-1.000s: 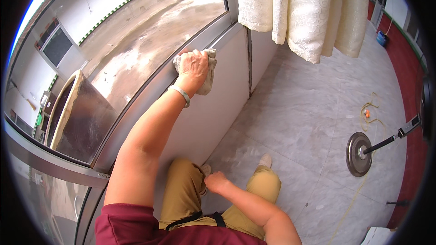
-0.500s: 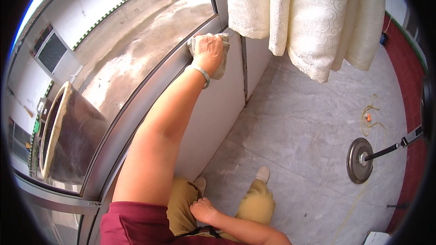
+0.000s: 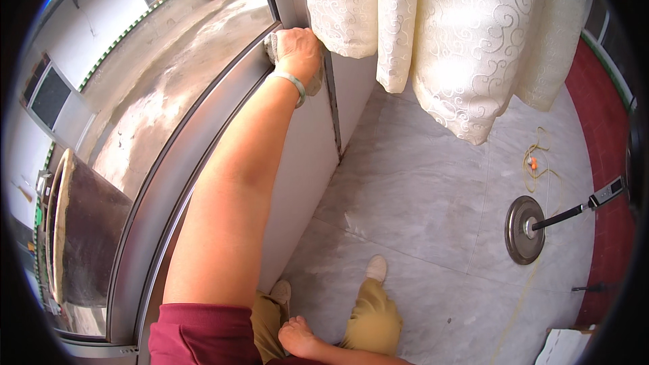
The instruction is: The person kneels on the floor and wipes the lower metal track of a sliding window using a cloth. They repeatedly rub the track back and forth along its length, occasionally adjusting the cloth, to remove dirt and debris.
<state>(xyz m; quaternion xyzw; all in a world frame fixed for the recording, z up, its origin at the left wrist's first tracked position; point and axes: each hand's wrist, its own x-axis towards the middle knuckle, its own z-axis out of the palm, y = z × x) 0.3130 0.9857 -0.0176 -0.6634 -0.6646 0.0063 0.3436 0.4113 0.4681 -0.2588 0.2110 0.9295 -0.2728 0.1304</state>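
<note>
My left hand is closed over a grey cloth, pressing it on the far end of the silver window frame. Edges of the cloth stick out on both sides of the hand. A pale bangle circles that wrist. My right hand is held low in front of my body, beside my tan trousers, with its fingers curled in and no object visible in it.
A cream patterned curtain hangs right of my left hand. A round metal stand base with a black pole rests on the grey tiled floor, near a yellow cord. Beyond the glass stands a large dark pot.
The view has shifted, so the curtain looks larger and nearer. My left hand stays on the cloth at the frame, a little farther along toward the corner. My right hand remains low and curled.
</note>
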